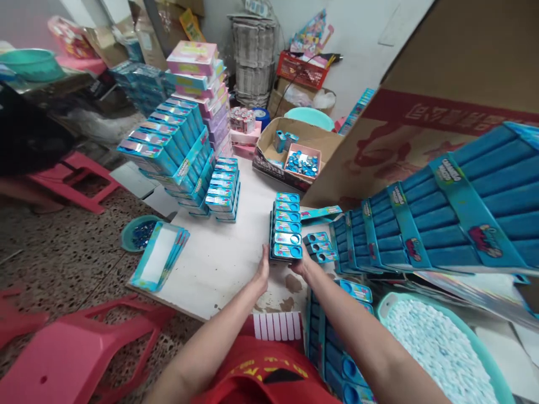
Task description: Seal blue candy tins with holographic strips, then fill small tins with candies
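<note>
A row of several narrow blue printed boxes [287, 227], each with a round hole at the right end of its top, stands on the white table in front of me. My left hand [263, 270] presses against the near left side of this row. At the near right corner, my right hand [300, 264] grips it with the fingers partly hidden. Just right of the row lie several smaller blue boxes [320, 247] with dark round holes. A flat blue printed tray [322, 212] rests behind them.
Stacked blue boxes [172, 140] and a smaller stack [223, 188] stand left. Blue frames [155, 255] lie at the table's left edge. A cardboard box [269, 134] with round blue pieces [302, 163] is behind. A tall blue stack [446, 207] and a basin rim [484, 348] are right.
</note>
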A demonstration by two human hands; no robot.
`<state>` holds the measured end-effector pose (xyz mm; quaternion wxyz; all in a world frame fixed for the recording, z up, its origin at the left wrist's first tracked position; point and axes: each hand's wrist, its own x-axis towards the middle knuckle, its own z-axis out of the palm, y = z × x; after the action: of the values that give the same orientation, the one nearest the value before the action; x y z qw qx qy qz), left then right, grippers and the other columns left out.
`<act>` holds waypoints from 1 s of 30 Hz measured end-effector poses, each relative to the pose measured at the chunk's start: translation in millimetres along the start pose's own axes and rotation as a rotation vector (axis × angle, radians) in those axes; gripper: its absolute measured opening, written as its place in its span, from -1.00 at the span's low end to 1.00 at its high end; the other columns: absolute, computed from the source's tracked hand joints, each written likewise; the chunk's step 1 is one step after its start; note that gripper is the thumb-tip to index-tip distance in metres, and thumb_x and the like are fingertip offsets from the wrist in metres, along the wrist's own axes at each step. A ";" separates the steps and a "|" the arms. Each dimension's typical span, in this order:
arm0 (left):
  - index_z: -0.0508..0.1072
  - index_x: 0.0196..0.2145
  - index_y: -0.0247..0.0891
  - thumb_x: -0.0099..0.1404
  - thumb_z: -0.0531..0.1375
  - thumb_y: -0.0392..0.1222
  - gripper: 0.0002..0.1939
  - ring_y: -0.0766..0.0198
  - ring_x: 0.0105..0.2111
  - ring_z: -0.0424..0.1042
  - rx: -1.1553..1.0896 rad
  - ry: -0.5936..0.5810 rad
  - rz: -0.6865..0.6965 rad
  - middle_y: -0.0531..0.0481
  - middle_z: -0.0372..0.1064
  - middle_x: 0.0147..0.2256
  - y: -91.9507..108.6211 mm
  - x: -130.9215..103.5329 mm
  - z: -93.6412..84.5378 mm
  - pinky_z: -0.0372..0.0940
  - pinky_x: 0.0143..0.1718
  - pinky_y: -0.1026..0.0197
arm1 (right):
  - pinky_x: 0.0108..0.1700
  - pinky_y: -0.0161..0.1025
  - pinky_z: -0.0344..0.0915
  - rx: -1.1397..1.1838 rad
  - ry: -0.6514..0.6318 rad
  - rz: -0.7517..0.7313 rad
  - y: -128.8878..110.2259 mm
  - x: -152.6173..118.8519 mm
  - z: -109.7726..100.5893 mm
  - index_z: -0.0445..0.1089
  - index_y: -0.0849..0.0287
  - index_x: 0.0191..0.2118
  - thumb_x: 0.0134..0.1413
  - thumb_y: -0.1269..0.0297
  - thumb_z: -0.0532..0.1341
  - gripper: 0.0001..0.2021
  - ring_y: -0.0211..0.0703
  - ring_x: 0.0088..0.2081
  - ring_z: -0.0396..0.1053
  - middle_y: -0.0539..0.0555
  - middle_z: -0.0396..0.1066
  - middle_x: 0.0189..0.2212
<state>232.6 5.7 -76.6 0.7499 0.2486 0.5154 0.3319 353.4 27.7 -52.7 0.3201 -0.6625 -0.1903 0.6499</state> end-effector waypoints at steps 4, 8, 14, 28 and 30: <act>0.44 0.00 -0.21 0.23 -0.09 0.33 -0.32 -0.09 0.17 0.17 0.039 0.061 -0.072 -0.14 0.34 0.07 26.8 13.7 -36.4 0.08 0.15 -0.12 | -0.04 -0.04 0.30 0.119 0.009 0.100 13.4 0.0 46.9 0.25 0.05 0.09 0.00 -0.30 -0.55 -0.10 0.04 0.06 0.31 0.09 0.34 0.08; 0.41 0.01 -0.16 0.23 -0.12 0.33 -0.34 -0.07 0.11 0.25 -0.026 0.181 -0.004 -0.10 0.37 0.05 66.5 38.2 -81.3 0.24 0.01 -0.09 | 0.01 -0.01 0.26 0.264 -0.079 0.142 23.3 -6.8 112.5 0.11 -0.03 0.17 0.05 -0.29 -0.49 -0.20 -0.02 0.18 0.17 0.04 0.13 0.23; 0.25 0.13 -0.09 0.28 -0.16 0.29 -0.37 0.05 0.15 0.20 -0.128 0.292 0.000 -0.10 0.23 0.15 61.8 28.8 -98.7 0.21 0.04 -0.05 | -0.06 -0.02 0.29 0.150 0.121 0.094 15.3 -14.0 84.0 0.23 0.15 0.02 0.03 -0.14 0.06 -0.46 0.06 0.00 0.31 0.24 0.34 0.01; 0.08 0.22 -0.03 0.24 -0.28 0.36 -0.27 -0.07 0.28 -0.11 -0.274 0.344 -0.127 -0.14 -0.16 0.31 49.9 -0.1 -49.4 0.19 0.01 -0.28 | 0.04 -0.10 0.16 -0.031 -0.084 -0.093 -81.9 104.1 -2.1 0.39 0.08 -0.13 0.05 -0.20 -0.05 -0.47 -0.04 -0.03 0.30 0.08 0.49 -0.15; 0.08 0.22 -0.04 0.24 -0.27 0.36 -0.27 -0.08 0.27 -0.08 -0.255 0.366 -0.121 -0.17 -0.14 0.30 48.5 0.4 -50.6 0.20 0.00 -0.29 | 0.07 -0.02 0.12 -0.090 -0.096 -0.068 -82.2 105.6 -6.1 0.40 0.03 -0.15 0.03 -0.09 0.04 -0.59 -0.04 -0.01 0.28 0.05 0.47 -0.13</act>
<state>173.5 39.4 -59.7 0.6878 0.0564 0.6107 0.3883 381.6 156.5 -75.8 0.3024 -0.6375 -0.2565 0.6605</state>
